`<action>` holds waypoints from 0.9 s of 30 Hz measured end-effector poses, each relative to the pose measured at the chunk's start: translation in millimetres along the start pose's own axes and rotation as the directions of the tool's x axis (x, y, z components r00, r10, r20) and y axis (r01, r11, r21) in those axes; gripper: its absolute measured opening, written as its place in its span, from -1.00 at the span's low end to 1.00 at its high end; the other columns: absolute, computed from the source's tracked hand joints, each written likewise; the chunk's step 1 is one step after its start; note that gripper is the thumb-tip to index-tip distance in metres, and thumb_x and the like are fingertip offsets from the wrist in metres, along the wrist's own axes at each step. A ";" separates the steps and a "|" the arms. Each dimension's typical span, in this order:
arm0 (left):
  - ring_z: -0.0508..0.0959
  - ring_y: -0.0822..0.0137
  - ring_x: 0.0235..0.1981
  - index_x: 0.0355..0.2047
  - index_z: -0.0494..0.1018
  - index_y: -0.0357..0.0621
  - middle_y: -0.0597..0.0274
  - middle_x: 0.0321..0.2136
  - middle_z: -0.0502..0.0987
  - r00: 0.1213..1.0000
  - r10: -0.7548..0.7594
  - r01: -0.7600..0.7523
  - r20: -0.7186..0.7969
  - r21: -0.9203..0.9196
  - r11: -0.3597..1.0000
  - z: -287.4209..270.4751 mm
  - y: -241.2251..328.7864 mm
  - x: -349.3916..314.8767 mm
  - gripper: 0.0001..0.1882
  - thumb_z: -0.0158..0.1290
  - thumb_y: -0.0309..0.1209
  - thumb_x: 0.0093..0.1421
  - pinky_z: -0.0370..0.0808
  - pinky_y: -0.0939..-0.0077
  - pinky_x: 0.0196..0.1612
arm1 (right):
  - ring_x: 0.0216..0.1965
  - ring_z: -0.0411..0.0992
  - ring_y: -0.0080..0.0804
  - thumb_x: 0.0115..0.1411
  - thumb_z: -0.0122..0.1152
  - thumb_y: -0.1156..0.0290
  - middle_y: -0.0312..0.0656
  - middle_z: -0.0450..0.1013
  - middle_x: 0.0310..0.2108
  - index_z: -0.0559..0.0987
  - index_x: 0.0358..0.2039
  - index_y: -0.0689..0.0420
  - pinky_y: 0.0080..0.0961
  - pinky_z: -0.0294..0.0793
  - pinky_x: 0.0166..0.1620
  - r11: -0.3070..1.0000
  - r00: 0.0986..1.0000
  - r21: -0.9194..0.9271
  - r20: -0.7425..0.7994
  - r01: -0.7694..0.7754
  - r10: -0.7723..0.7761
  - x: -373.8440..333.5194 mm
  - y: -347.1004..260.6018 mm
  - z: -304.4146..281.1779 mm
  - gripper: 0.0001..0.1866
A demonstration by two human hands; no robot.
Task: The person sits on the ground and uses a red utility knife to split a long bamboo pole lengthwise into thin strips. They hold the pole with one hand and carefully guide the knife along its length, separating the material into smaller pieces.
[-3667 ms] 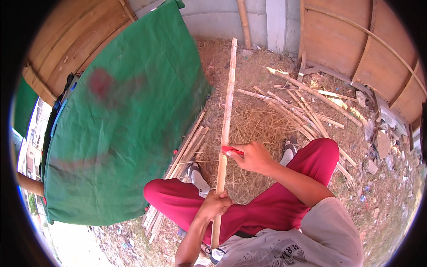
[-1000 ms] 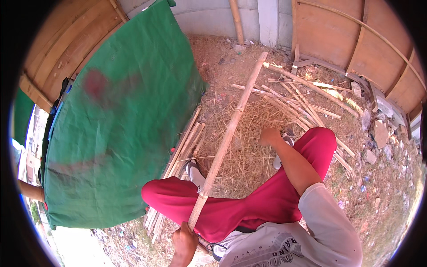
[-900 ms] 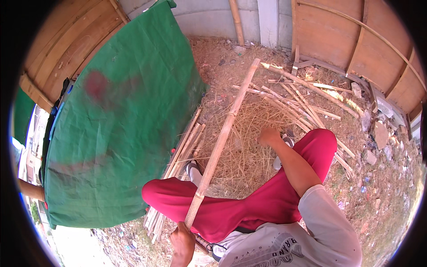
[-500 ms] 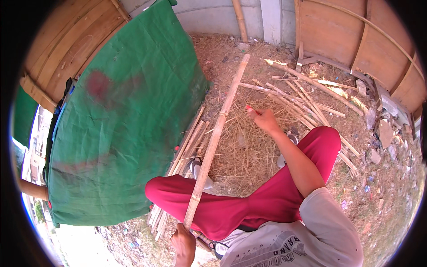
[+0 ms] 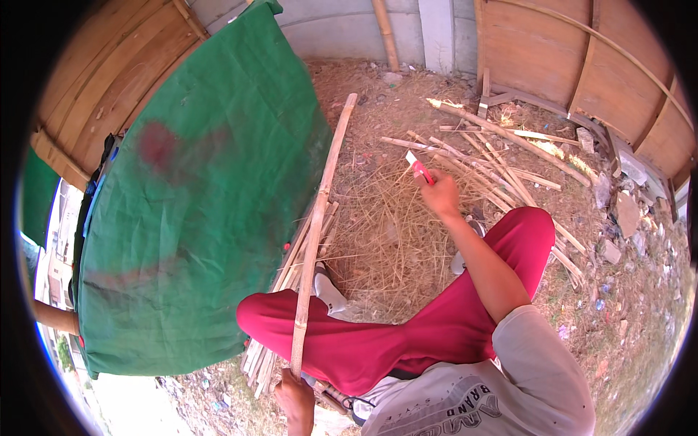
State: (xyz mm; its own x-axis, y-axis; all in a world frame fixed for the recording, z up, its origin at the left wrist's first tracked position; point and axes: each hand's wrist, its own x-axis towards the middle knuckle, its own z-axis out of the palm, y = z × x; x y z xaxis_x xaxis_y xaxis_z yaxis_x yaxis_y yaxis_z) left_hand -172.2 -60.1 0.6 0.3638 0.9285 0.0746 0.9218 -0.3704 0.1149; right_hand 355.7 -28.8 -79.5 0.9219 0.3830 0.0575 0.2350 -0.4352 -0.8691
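Observation:
My left hand (image 5: 294, 401) is closed round the near end of a long bamboo strip (image 5: 318, 211). The strip slants up and away over my left thigh, its far end raised beside the green sheet. A red utility knife (image 5: 419, 169) with its pale blade out is held in my closed right hand (image 5: 440, 196). Blade and strip are apart, with a gap of straw-covered ground between them in view. Beneath the knife lies a heap of thin bamboo shavings (image 5: 396, 240).
A green sheet (image 5: 196, 196) hangs at the left. Split bamboo strips (image 5: 287, 265) lie beside my left foot. More bamboo pieces (image 5: 502, 171) are scattered at the far right. Wooden panels (image 5: 538, 58) and a grey wall (image 5: 334, 36) stand behind; rubble (image 5: 627, 214) lines the right.
The bamboo strip has swung left at its far end and turned, now looking narrower. My right hand has turned the knife, and its blade now shows, pointing up and away.

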 end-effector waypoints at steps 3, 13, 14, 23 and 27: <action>0.52 0.08 -0.77 -0.53 0.39 -0.25 -0.06 -0.76 0.47 0.987 -0.141 0.149 0.074 -0.115 0.982 -2.3 0.8 3.6 -0.91 0.06 -0.66 0.05 0.38 0.18 -0.65 | -0.29 0.61 0.01 0.17 0.27 0.09 0.06 0.61 -0.39 0.68 -0.23 0.16 -0.18 0.54 -0.18 0.995 1.000 0.095 0.022 0.016 -0.018 2.3 0.6 2.9 -0.63; 0.59 -0.26 -0.41 -0.35 0.48 -0.42 -0.26 -0.50 0.57 0.943 -0.261 0.295 0.209 -0.152 0.944 -20.4 20.0 5.4 -0.87 0.07 -0.54 0.16 0.46 -0.05 -0.31 | -0.54 0.37 -0.59 0.26 0.18 0.33 -0.29 0.47 -0.49 0.58 -0.11 0.20 -0.54 0.41 -0.40 0.796 0.916 0.498 0.364 -0.344 0.168 8.3 8.2 15.7 -0.74; 0.60 -0.24 -0.45 -0.39 0.47 -0.41 -0.25 -0.54 0.55 0.948 -0.254 0.285 0.190 -0.157 0.945 -18.8 18.1 3.5 -0.89 0.06 -0.56 0.12 0.46 -0.04 -0.35 | -0.55 0.34 -0.59 0.27 0.19 0.31 -0.31 0.44 -0.51 0.59 -0.13 0.19 -0.55 0.37 -0.42 0.827 0.915 0.456 0.370 -0.330 0.161 5.3 3.5 13.2 -0.75; 0.60 -0.17 -0.49 -0.44 0.49 -0.38 -0.20 -0.57 0.56 0.953 -0.217 0.262 0.210 -0.217 0.940 -8.0 11.7 4.0 -0.89 0.08 -0.53 0.13 0.44 0.00 -0.35 | -0.52 0.32 -0.55 0.25 0.30 0.01 -0.29 0.42 -0.62 0.68 -0.35 0.22 -0.39 0.34 -0.37 0.971 0.963 0.206 0.264 -0.120 0.063 2.6 -4.8 -5.8 -0.56; 0.60 -0.21 -0.48 -0.45 0.48 -0.38 -0.23 -0.57 0.55 0.960 -0.210 0.249 0.185 -0.225 0.942 -6.2 11.8 3.0 -0.88 0.10 -0.52 0.10 0.43 -0.01 -0.37 | -0.54 0.34 -0.50 0.23 0.29 0.08 -0.27 0.42 -0.64 0.67 -0.37 0.23 -0.36 0.36 -0.37 0.967 0.977 0.251 0.210 -0.035 -0.019 -3.5 -11.5 -5.3 -0.61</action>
State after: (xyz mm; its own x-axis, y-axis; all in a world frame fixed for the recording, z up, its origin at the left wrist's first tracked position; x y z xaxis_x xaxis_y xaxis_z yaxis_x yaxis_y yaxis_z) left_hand -161.1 -61.9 8.3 0.1807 0.9742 -0.1354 0.9286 -0.1237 0.3498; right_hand 351.4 -29.5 -67.1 0.8320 0.5539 -0.0304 0.1180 -0.2303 -0.9660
